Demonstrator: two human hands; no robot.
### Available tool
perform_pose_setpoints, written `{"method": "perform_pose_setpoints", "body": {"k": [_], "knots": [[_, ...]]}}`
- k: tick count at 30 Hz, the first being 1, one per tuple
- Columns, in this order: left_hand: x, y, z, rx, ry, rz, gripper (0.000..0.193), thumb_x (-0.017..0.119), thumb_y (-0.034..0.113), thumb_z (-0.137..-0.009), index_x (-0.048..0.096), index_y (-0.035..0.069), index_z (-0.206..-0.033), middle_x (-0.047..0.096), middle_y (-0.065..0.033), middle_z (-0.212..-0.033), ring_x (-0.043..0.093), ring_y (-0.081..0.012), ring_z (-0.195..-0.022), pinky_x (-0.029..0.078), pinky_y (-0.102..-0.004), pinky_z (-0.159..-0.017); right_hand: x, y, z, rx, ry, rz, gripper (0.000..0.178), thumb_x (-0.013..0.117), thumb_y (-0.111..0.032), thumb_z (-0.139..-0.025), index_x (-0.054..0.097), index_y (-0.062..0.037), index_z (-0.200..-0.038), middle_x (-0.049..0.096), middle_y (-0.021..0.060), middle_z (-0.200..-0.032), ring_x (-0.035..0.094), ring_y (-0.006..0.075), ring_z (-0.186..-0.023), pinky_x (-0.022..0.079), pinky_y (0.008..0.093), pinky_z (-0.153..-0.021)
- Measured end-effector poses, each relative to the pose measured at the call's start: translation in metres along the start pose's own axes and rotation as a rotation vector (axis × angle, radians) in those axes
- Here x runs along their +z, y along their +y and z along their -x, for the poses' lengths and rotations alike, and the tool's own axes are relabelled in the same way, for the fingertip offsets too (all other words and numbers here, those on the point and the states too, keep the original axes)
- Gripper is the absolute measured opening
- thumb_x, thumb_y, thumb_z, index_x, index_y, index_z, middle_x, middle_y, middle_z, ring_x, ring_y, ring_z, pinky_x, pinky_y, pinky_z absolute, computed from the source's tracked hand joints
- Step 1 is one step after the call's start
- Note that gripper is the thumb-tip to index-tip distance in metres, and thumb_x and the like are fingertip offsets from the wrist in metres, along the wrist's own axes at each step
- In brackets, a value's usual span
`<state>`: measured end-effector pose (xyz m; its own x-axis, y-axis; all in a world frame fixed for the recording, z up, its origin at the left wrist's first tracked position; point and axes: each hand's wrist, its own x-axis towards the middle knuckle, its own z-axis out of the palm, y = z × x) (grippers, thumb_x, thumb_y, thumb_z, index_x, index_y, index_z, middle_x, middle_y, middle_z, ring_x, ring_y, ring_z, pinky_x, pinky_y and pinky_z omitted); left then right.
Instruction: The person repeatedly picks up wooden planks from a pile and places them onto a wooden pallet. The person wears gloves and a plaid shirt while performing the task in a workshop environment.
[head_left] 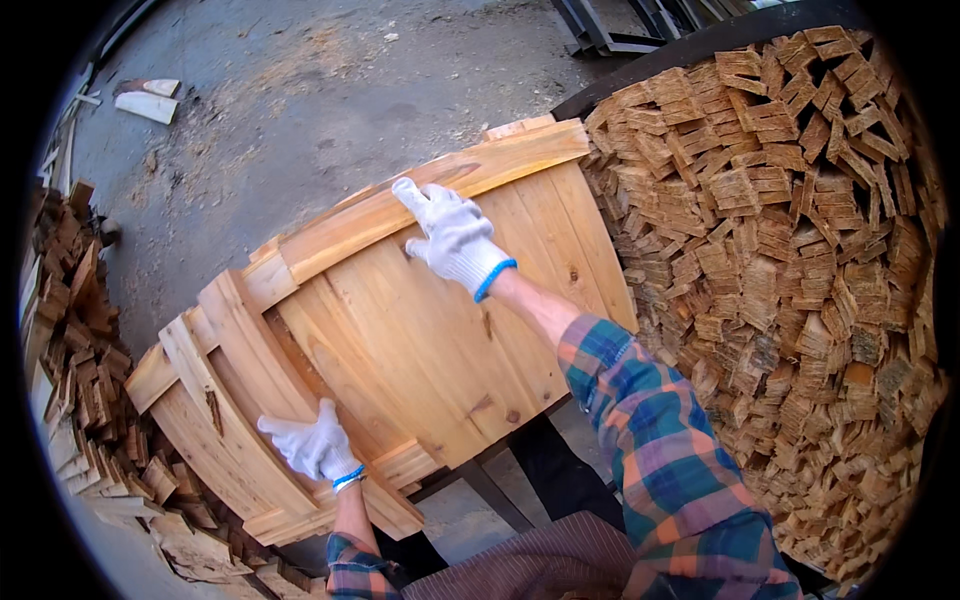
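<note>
Both my hands wear white knit gloves with blue cuffs. My left hand [315,445] lies on a loose-looking narrow plank [262,345] that slants across the left part of a pale wooden panel [430,335]. Its thumb and fingers are spread. Farther off, my right hand [448,235] rests at the inner edge of the long strip [350,240] along the panel's far side, with the index finger stretched over the strip and the thumb out. A second slanting board [235,415] sits left of the narrow plank. A short strip [405,465] lies along the near edge.
A large heap of small rough wood pieces [770,270] fills the right side. More offcuts [95,370] are piled at the left. Two pale wood scraps [150,100] lie on the dusty concrete floor [330,110]. Dark metal frames [605,25] stand at the back.
</note>
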<state>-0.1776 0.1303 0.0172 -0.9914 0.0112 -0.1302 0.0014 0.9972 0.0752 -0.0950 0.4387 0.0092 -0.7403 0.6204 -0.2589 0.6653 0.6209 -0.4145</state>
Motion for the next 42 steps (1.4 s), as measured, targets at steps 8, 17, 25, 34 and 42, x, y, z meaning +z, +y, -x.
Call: {"method": "perform_pose_setpoints", "body": {"k": [8,17,25,34,42], "knots": [[-0.021,-0.051,0.014,0.129,-0.723,0.757,0.061,0.080,0.021,-0.077,0.054,-0.003,-0.127,0.067,-0.0123,-0.110,0.064,-0.0150,-0.096,0.054,-0.0291,-0.081,0.141,-0.154,0.138,0.099,-0.479,-1.391,0.101,0.082,-0.038,-0.078,0.024,-0.0105,-0.157,0.046,0.0197,-0.148,0.044,0.0217,-0.135,0.032,0.0318,-0.113],[-0.031,-0.077,-0.003,-0.029,-0.696,1.031,0.068,0.080,0.028,-0.077,0.052,-0.004,-0.130,0.065,-0.0109,-0.102,0.063,-0.0187,-0.087,0.052,-0.0294,-0.078,-0.009,-0.041,0.218,-0.032,-0.416,0.099,0.084,0.078,-0.039,-0.073,0.042,-0.0341,-0.149,0.056,0.0189,-0.119,0.059,0.0371,-0.107,0.046,0.0459,-0.098],[0.021,-0.051,0.001,0.069,-0.267,0.250,0.109,0.085,0.050,-0.063,0.038,-0.008,-0.143,0.059,-0.0323,-0.126,0.059,-0.0435,-0.114,0.047,-0.0463,-0.097,0.042,0.078,0.259,-0.282,-0.320,0.444,0.046,0.047,-0.023,-0.099,0.049,-0.0453,-0.139,0.051,0.0182,-0.124,0.055,0.0359,-0.115,0.040,0.0489,-0.107],[0.043,-0.062,0.011,0.144,-0.242,0.375,0.101,0.086,0.039,-0.071,0.037,-0.012,-0.143,0.062,-0.0286,-0.119,0.062,-0.0353,-0.104,0.050,-0.0369,-0.093,0.045,0.080,0.263,-0.280,-0.416,0.273,0.044,0.049,-0.027,-0.097,0.050,-0.0448,-0.137,0.054,0.0199,-0.111,0.056,0.0382,-0.105,0.043,0.0483,-0.100],[0.039,-0.078,0.004,0.143,-0.127,0.351,0.098,0.082,0.043,-0.075,0.036,-0.013,-0.142,0.058,-0.0305,-0.125,0.059,-0.0382,-0.109,0.048,-0.0417,-0.097,0.038,0.055,0.249,-0.332,-0.408,0.239,0.047,0.057,-0.018,-0.090,0.056,-0.0359,-0.133,0.053,0.0206,-0.114,0.052,0.0388,-0.110,0.039,0.0482,-0.099]]}}
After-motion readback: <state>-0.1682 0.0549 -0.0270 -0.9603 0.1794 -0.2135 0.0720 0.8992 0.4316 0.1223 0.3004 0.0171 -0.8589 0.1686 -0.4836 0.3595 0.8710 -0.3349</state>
